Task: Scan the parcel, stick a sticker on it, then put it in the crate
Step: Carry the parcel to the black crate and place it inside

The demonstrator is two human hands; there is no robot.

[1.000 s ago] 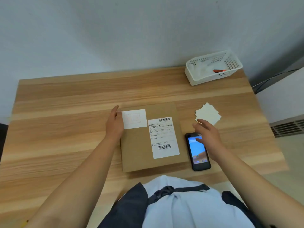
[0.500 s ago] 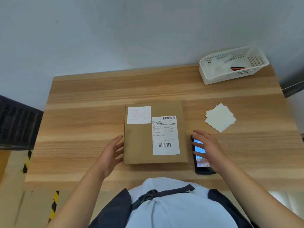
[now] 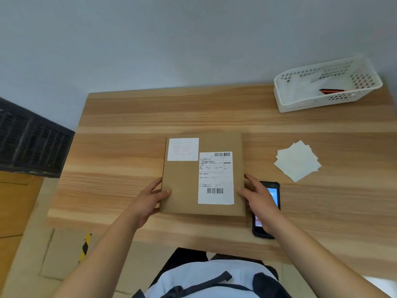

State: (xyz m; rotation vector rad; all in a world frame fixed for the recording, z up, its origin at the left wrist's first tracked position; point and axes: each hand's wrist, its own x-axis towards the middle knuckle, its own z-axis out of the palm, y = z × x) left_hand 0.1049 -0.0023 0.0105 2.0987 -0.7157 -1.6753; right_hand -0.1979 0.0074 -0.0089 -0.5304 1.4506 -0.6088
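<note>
A flat brown cardboard parcel (image 3: 184,181) lies on the wooden table (image 3: 120,160). It carries a white shipping label (image 3: 216,178) with barcodes and a white square sticker (image 3: 183,149) at its far left corner. My left hand (image 3: 150,201) grips the parcel's left edge, thumb on top. My right hand (image 3: 258,201) grips its right edge, covering part of a black handheld scanner phone (image 3: 272,190) with a lit screen. A dark slatted crate (image 3: 28,140) stands on the floor at the left.
A loose stack of white stickers (image 3: 297,161) lies right of the parcel. A white perforated basket (image 3: 326,84) holding a red and black pen stands at the table's far right corner. Flattened cardboard with yellow and black tape (image 3: 86,246) covers the floor below.
My view has swung left, bringing the crate into sight. My left hand slid from the parcel's far corner down to its left edge, and my right hand moved off the phone onto the right edge.
</note>
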